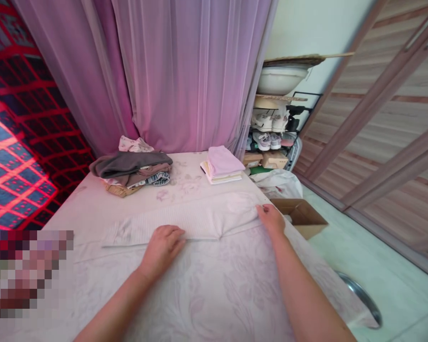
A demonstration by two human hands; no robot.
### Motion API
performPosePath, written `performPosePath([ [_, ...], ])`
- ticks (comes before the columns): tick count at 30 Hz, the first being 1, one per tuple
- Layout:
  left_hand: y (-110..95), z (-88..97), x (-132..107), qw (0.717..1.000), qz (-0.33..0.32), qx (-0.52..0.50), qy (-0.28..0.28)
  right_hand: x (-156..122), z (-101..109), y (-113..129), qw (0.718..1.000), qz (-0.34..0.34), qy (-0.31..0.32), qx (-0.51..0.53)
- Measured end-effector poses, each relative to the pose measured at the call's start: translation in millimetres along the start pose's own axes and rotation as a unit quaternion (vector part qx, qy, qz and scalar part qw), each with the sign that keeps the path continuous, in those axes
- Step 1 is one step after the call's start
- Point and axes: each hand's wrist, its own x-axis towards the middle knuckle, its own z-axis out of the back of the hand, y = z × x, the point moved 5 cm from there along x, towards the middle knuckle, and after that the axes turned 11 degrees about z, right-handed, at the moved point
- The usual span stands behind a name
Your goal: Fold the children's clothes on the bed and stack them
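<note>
A white ribbed garment (185, 218) lies stretched across the bed, folded into a long narrow shape. Its body is at the left and a sleeve-like part reaches to the right. My left hand (165, 248) rests flat on the garment's near edge with its fingers extended. At the right end, my right hand (273, 221) has its fingers closed on the tip of the sleeve-like part, close to the bed's edge. Beyond the garment sits a small folded stack (224, 164) with a pink piece on top. A looser pile of clothes (135, 171) is at the far left.
A floral sheet (207, 289) covers the bed. Purple curtains (185, 71) hang behind it. Right of the bed are a cardboard box (306, 218), a shoe rack (271, 128), a metal basin rim (364, 294) and a wooden wardrobe (388, 109). A pixelated patch hides the lower left.
</note>
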Motion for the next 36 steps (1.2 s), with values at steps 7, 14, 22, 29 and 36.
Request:
performPosePath([
  [7, -95, -53.4, 29, 0.995, -0.039, -0.015, 0.090, 14, -3, -2, 0.999, 0.010, 0.031, 0.015],
  [14, -94, -64.6, 34, 0.997, -0.032, -0.025, 0.072, 20, 1, -7, 0.993, 0.061, -0.038, 0.097],
  [22, -95, -60.1, 27, 0.993, -0.074, -0.079, 0.045, 9, -15, -8, 0.984, 0.091, -0.102, 0.116],
  [29, -96, -54.9, 36, 0.987, -0.053, -0.124, 0.082, -8, -6, 56, 0.952, 0.297, -0.073, -0.009],
  [36, -65, -39.9, 79, 0.995, -0.015, -0.018, 0.097, -24, -36, 82, 0.937, 0.309, 0.112, -0.117],
])
